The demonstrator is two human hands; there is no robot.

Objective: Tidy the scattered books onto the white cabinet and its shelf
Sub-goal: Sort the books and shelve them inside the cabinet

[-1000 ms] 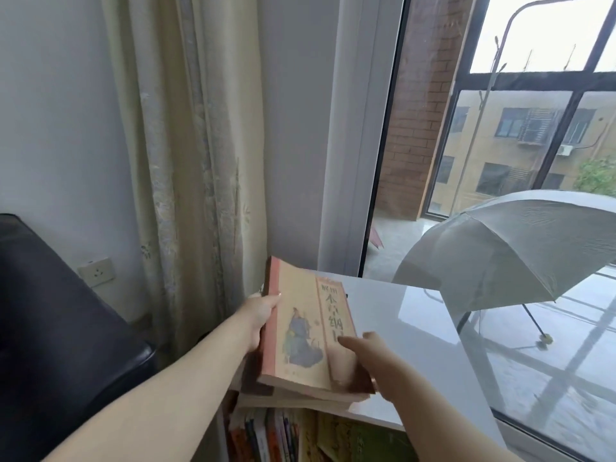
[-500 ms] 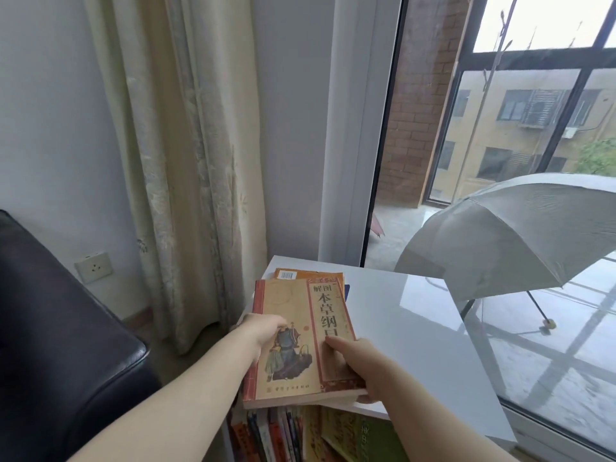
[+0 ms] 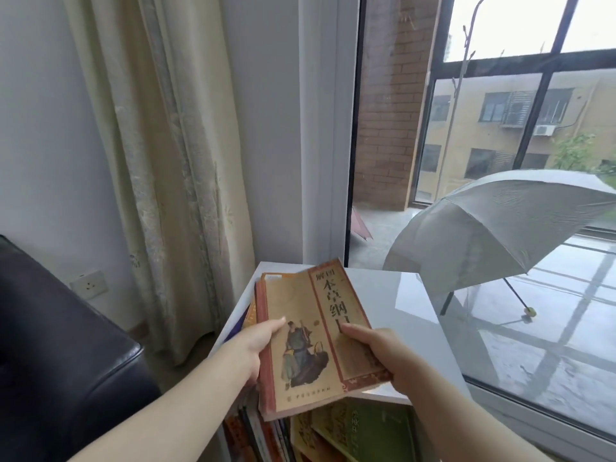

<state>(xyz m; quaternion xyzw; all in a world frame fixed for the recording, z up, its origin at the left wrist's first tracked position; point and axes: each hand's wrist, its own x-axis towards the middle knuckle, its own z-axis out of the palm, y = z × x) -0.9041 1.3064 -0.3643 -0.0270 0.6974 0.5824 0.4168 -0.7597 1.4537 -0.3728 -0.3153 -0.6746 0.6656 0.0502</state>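
At the white cabinet's (image 3: 400, 315) near-left corner, a person's left hand (image 3: 251, 348) and right hand (image 3: 383, 356), fingers curled round its side edges, hold a tan book (image 3: 313, 335) over a small stack (image 3: 256, 305). Overhanging toward 6 o'clock, it could tip off if released.

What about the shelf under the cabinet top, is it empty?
No, colourful books already fill the space beneath the white cabinet top.

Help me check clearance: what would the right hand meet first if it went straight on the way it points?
The book it grips. Sliding on across the cover, the right hand would probably reach the left hand, though depth is unclear.
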